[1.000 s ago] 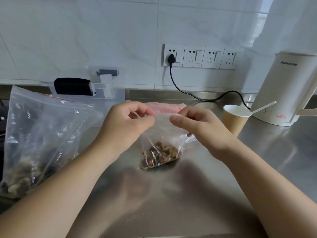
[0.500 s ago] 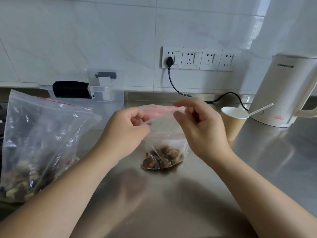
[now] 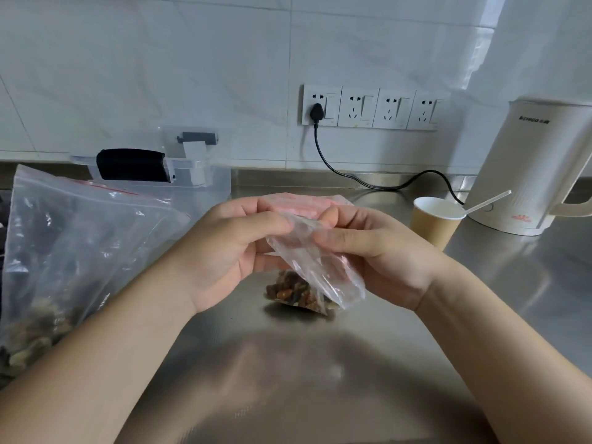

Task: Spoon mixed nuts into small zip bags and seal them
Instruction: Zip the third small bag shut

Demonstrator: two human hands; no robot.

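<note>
Fingers, left hand (image 3: 230,248): curled, thumb and fingertips pinching the top edge of the small zip bag (image 3: 315,267) from its left side.
Fingers, right hand (image 3: 378,251): curled likewise, pinching the same top edge from its right side; thumb laid across the clear plastic.
Hands: close together, nearly touching above the bag's mouth.
Small zip bag: held up between both hands, tilted, upper part crumpled; pink zip strip showing just beyond the fingertips; whether sealed, cannot tell.
Mixed nuts (image 3: 298,291): gathered in the bag's bottom corner, below and between the two palms, resting on or just above the steel counter (image 3: 320,379).
Large zip bag (image 3: 64,251): at far left, standing open, nuts in its base, apart from the hands.
Clear plastic box (image 3: 205,184): behind the large bag, against the wall.
Paper cup (image 3: 434,224): right of the hands, white spoon (image 3: 487,203) leaning in it.
Kettle (image 3: 525,174): at far right, just behind the cup.
</note>
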